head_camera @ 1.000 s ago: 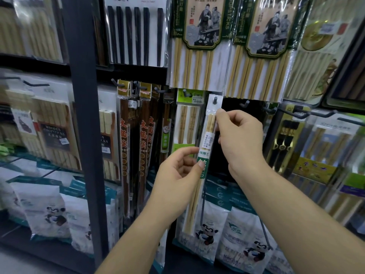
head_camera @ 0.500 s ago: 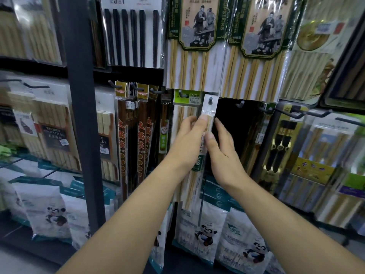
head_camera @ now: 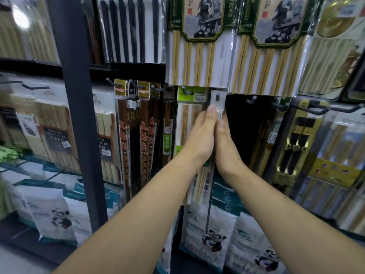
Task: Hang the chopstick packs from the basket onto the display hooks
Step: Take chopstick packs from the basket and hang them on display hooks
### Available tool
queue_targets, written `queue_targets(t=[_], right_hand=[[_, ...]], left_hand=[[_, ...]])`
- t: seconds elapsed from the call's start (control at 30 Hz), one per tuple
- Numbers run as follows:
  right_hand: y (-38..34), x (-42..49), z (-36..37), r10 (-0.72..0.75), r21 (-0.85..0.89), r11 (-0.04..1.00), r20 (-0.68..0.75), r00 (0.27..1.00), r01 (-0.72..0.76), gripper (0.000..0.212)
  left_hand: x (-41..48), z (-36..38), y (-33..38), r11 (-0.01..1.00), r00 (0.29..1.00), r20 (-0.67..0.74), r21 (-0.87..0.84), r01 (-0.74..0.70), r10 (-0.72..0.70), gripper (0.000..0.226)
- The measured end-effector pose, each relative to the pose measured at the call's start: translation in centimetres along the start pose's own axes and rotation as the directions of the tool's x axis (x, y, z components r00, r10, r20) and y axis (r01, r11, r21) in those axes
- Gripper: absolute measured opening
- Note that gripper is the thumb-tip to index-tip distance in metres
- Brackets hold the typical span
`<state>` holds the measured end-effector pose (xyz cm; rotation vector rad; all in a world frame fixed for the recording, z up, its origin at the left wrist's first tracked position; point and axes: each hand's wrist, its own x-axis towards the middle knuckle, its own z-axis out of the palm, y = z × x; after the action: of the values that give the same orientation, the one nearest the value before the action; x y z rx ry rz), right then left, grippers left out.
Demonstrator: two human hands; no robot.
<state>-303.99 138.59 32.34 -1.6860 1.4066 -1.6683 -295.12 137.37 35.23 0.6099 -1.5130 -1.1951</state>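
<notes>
Hands meet at frame centre: the left hand (head_camera: 201, 135) and right hand (head_camera: 225, 143) together pinch the slim chopstick pack (head_camera: 215, 104), its header hole already over the display hook (head_camera: 217, 95). Sliding it fully back, level, before release should seat it.

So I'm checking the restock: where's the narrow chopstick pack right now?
Head view, centre: the narrow chopstick pack hangs on a hook, held by the left hand and right hand, right of the green-topped pack and left of a bare hook.
</notes>
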Motion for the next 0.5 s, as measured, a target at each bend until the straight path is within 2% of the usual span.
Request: queue_targets(t=[0.13,0.27,0.4,0.5], right_hand=[[1.4,-0.6,-0.1,0.003,0.051,0.999,0.014,1.0,-0.004,0.09],[2.3,-1.2,2.6,0.175,0.146,0.974,0.009,0.985,-0.174,0.088],[2.2,-2.1,1.6,0.179,0.148,0.974,-0.032,0.983,-0.172,0.1],[2.4,-5.3,0.8,0.195,0.07,0.978,0.023,0.98,-0.196,0.099]], left_hand=[[-1.0,0.1,-1.0,0.996,0.996,0.048,-0.038,0.081,-0.079,0.061],[-3.6,1.7,-1.8,0.979,0.981,0.119,-0.117,0.17,-0.156,0.081],[-3.1,0.5,-2.7,0.966,0.983,0.07,-0.182,0.182,-0.172,0.06],[-4.3,-0.3,-3.9,0.975,0.985,0.051,-0.14,0.17,-0.164,0.062]])
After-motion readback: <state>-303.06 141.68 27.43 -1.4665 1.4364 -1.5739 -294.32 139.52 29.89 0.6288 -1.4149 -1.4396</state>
